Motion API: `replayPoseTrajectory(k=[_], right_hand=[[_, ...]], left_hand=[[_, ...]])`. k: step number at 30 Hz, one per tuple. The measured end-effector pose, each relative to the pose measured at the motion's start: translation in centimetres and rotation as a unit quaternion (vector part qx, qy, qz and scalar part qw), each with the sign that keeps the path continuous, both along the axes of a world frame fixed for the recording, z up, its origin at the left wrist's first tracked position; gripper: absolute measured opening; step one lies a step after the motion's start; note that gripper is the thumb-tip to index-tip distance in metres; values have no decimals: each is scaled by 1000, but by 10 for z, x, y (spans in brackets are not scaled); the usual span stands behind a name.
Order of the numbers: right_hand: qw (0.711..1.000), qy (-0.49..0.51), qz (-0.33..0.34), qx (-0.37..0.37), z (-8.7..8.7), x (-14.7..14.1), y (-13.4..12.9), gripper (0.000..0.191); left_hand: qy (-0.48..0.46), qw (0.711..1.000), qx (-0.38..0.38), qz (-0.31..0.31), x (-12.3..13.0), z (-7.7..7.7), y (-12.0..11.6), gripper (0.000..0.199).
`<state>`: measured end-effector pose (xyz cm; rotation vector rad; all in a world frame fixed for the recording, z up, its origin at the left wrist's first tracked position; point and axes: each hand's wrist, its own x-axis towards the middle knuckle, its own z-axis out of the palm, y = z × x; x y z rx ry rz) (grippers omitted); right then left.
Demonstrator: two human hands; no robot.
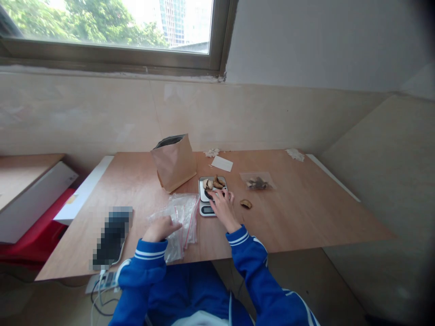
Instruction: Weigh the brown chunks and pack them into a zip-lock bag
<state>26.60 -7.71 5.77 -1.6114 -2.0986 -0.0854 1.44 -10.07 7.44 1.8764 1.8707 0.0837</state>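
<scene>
A small digital kitchen scale [203, 198] carries several brown and pale pieces that look like dried mushrooms [218, 182]. My right hand [223, 207] reaches over its platform, fingers bent round a dark dried mushroom piece [208, 194] and partly hiding it. Just left of the scale, flat clear zip bags [190, 222] with red seal lines lie overlapping. Over these bags rests my left hand [161, 228], its fingers curled in and one digit pointing right; nothing shows in its grip. A single mushroom piece [246, 204] lies right of the scale.
Behind the bags stands an open brown paper pouch [175, 163]. A filled clear bag [257, 182] lies to the right, a white card [222, 163] behind the scale. At left is a phone [113, 237] with a cable. The table's front edge [288, 250] is near my lap.
</scene>
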Motion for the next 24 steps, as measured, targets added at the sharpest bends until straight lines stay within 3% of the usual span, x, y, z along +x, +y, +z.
replayPoseTrajectory(k=[4,12,15,20,24], right_hand=[[1000,6,-2,6,-1,0,-3,21],[998,66,-3,18,13,6,-16,17],[989,128,-63,50,13,24,-22,14],[954,179,-229,76,-10,78,-21,18],[957,164,-237,40,-34,106,-14,21]], left_hand=[[56,995,-68,-36,11,7,-5,42],[48,997,-51,-9,16,5,-10,35],[45,998,-50,-2,16,2,-12,33],[55,995,-83,-9,17,0,-13,35],[52,994,-96,-14,16,0,-12,36]])
